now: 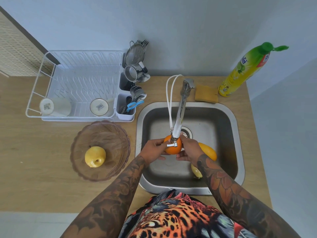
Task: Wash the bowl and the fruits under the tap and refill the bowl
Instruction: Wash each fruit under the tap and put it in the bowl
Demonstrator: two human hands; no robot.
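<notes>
Both hands' fingers (158, 143) around orange (172, 149) beneath tap (178, 124)

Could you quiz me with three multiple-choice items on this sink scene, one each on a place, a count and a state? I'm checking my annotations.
1. Where is the yellow apple? A in the bowl B in the sink C on the rack
2. How many cups lie in the dish rack? A one B two C four
3. What do both hands hold? A sponge B orange C bottle

A: it sits inside the bowl.
B: two cups lie in it.
B: left hand and right hand grip it under the tap.
</notes>
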